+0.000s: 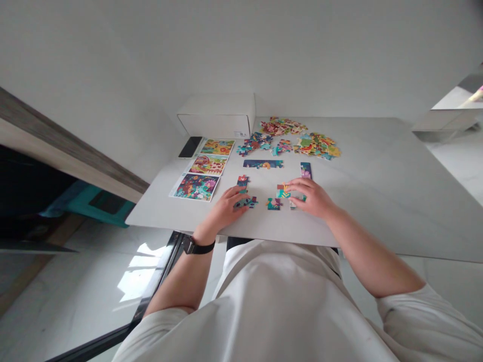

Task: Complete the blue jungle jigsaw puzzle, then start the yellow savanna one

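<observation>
My left hand [227,207] lies with fingers spread at the near left, touching joined jigsaw pieces [249,202] and partly covering them. Between the thumb and fingertips of my right hand [312,197] is a teal puzzle piece [283,193] with yellow and brown parts. Below it a separate piece [273,203] lies flat, and others sit partly hidden under my right hand. A joined dark blue strip [263,164] runs across the top. To its right is a short purple section [306,170]; a red-marked section [243,181] stands above my left fingers.
Heaps of loose pieces lie at the back: reddish [283,126], yellow-green [317,146] and dark blue [255,144]. A picture sheet [199,171] and a phone [190,147] are at the left, with a white box [215,118] by the wall.
</observation>
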Available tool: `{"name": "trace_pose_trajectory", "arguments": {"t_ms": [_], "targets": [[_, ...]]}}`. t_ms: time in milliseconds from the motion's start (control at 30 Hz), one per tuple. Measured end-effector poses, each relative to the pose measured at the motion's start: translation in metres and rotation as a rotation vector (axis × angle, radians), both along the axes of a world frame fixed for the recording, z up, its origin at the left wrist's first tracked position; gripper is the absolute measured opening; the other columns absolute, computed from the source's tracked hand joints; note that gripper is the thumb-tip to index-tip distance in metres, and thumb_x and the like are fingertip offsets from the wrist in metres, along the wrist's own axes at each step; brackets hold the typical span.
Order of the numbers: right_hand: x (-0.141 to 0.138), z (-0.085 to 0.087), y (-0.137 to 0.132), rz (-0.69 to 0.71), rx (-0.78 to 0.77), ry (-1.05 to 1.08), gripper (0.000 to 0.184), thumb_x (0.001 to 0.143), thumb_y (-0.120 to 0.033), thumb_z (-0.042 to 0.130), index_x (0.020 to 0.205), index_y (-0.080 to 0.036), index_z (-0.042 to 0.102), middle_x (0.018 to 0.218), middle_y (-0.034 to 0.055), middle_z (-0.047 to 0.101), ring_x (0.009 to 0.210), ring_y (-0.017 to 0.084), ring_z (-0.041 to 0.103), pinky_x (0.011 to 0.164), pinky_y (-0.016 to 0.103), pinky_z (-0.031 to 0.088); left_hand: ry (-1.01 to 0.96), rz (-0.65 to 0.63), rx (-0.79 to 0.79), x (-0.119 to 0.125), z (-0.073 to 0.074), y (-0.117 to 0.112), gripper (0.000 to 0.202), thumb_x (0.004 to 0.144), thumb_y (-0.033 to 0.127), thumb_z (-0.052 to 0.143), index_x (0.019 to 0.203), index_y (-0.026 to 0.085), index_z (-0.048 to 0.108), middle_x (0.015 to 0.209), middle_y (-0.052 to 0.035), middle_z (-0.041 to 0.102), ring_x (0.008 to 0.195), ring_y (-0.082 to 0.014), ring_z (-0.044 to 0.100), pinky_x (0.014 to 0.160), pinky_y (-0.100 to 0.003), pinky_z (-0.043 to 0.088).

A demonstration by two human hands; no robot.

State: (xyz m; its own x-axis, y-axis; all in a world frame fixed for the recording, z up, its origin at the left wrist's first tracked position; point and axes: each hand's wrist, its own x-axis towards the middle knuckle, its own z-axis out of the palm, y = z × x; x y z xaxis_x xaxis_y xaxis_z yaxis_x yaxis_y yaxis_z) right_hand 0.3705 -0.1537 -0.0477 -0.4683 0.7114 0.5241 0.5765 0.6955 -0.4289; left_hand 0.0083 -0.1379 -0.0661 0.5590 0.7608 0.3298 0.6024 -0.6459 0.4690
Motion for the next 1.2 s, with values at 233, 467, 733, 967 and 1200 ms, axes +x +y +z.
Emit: {"name": "trace_pose_trajectory", "arguments": {"t_ms": [233, 467, 733, 967, 1200], "targets": [[-0.017, 0.004, -0.006, 0.026, -0.058, -0.052, 0.027, 0.097, -0.023, 0.07, 0.122, -0.03, 0.076, 0.127, 0.0085, 0.074, 0.12, 0.028, 0.07, 0.108, 0.05, 0.056, -0.015, -0.012, 0.03, 0.006, -0.01, 0.002, 0.029, 0.102, 0.034, 0.064, 0.127, 0.028, 0.076, 0.145, -0.0095, 0.068, 0.141, -0.0291, 0.059, 0.122, -0.055, 0.049], [-0.058, 0.017, -0.006, 0.079, -0.067, -0.121, 0.027, 0.097, -0.022, 0.07, 0.12, -0.032, 0.079, 0.128, 0.0072, 0.074, 0.116, 0.029, 0.068, 0.107, 0.049, 0.053, -0.032, 0.01, 0.023, 0.006, -0.011, -0.002, 0.032, 0.1, 0.029, 0.066, 0.13, 0.028, 0.074, 0.147, -0.0092, 0.067, 0.141, -0.0283, 0.059, 0.122, -0.054, 0.049], [-0.07, -0.009, 0.0, 0.045, -0.102, -0.178, 0.021, 0.095, -0.022, 0.074, 0.113, -0.029, 0.081, 0.121, 0.0075, 0.076, 0.112, 0.028, 0.068, 0.105, 0.048, 0.053, -0.04, -0.012, 0.041, 0.008, -0.009, -0.003, 0.03, 0.101, 0.028, 0.064, 0.129, 0.025, 0.073, 0.144, -0.0112, 0.067, 0.139, -0.028, 0.06, 0.121, -0.052, 0.049], [-0.068, -0.014, 0.0, 0.023, -0.113, -0.187, 0.02, 0.094, -0.023, 0.076, 0.112, -0.03, 0.08, 0.118, 0.0065, 0.076, 0.109, 0.027, 0.068, 0.103, 0.047, 0.053, -0.034, -0.008, 0.054, 0.008, -0.009, -0.004, 0.029, 0.101, 0.027, 0.064, 0.128, 0.024, 0.072, 0.145, -0.011, 0.067, 0.138, -0.0275, 0.06, 0.121, -0.051, 0.049], [-0.067, -0.016, 0.003, 0.026, -0.114, -0.202, 0.021, 0.092, -0.021, 0.076, 0.11, -0.029, 0.081, 0.117, 0.0071, 0.077, 0.106, 0.028, 0.069, 0.101, 0.048, 0.054, -0.022, -0.001, 0.051, 0.007, -0.01, -0.003, 0.029, 0.099, 0.026, 0.064, 0.128, 0.024, 0.072, 0.145, -0.0109, 0.067, 0.139, -0.0281, 0.06, 0.121, -0.052, 0.049]]}}
